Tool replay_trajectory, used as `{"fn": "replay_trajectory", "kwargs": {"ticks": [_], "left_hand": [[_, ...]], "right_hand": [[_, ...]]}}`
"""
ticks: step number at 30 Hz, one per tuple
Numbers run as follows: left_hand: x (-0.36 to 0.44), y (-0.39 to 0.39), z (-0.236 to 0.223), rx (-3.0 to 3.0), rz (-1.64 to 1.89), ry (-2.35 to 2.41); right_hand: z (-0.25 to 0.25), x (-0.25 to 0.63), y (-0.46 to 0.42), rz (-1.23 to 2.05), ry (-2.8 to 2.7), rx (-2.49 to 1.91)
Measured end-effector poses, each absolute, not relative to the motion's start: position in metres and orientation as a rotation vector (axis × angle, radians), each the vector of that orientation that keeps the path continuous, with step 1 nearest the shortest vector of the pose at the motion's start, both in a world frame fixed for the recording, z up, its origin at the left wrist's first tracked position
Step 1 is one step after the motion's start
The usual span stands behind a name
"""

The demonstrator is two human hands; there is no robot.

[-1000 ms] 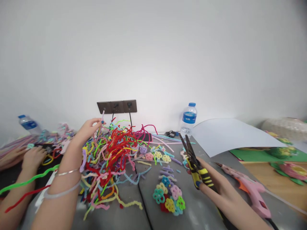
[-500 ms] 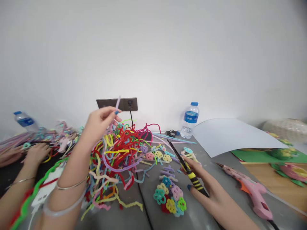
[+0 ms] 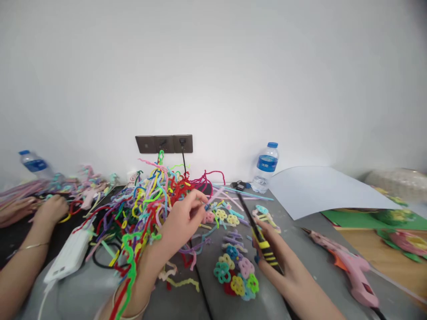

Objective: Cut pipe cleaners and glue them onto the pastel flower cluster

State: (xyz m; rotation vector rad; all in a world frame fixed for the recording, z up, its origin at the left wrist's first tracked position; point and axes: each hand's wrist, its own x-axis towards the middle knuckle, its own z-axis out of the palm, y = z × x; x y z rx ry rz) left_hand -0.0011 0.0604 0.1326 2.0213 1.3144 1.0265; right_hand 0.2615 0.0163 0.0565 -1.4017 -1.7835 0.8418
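My left hand [image 3: 183, 218] reaches across the loose pipe cleaners, its fingers pinched on a short lilac pipe cleaner [image 3: 216, 195]. A long green and red strand hangs over that wrist. Wrapped in my right hand [image 3: 283, 262] is a black-and-yellow striped tool [image 3: 263, 246] with a long, narrow, dark front part pointing up and left; its exact kind is unclear. Between the hands lies a cluster of pipe-cleaner flowers [image 3: 237, 284], several colours together. Pink and yellow flowers [image 3: 220, 215] lie behind it, with cut lilac pieces [image 3: 233, 238] in between.
A tangled pile of pipe cleaners [image 3: 147, 195] covers the left middle. At right are a pink glue gun [image 3: 353, 271], white paper [image 3: 327, 189] and a water bottle [image 3: 266, 166]. A white power strip [image 3: 68, 253] lies at left, near another person's hands [image 3: 50, 213]. A cable [image 3: 200, 284] crosses the table.
My left hand has come down and to the right, from above the pile to near the flowers, carrying the lilac pipe cleaner. My right hand has barely moved.
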Motion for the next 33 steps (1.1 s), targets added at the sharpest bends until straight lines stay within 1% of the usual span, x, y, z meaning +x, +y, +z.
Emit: {"fn": "replay_trajectory", "kwargs": {"ticks": [3,5,7,8,12,15,21,25,30,33], "left_hand": [[0.006,0.054,0.128,2.133,0.950,1.284],[0.009,0.052,0.125,2.281,0.959,1.298],[0.010,0.053,0.123,2.410,1.015,1.298],[0.010,0.054,0.123,2.448,1.063,1.282],[0.007,0.059,0.121,2.472,1.269,1.269],[0.004,0.061,0.119,2.478,1.296,1.307],[-0.002,0.062,0.116,2.436,1.244,1.389],[-0.004,0.062,0.115,2.400,1.278,1.387],[-0.008,0.069,0.113,2.295,1.375,1.387],[-0.010,0.077,0.112,2.209,1.400,1.415]], "right_hand": [[0.054,0.266,0.039,0.689,-1.757,-1.554],[0.055,0.264,0.061,0.542,-1.866,-1.665],[0.058,0.256,0.082,0.373,-2.024,-1.959],[0.060,0.250,0.091,0.340,-2.040,-2.030],[0.064,0.220,0.118,0.254,-2.090,-2.121],[0.064,0.203,0.131,0.195,-2.109,-2.153],[0.058,0.187,0.149,0.162,-2.116,-2.197],[0.054,0.187,0.151,0.188,-2.095,-2.206],[0.060,0.204,0.141,0.197,-1.995,-2.196],[0.069,0.226,0.131,0.274,-1.965,-2.148]]}}
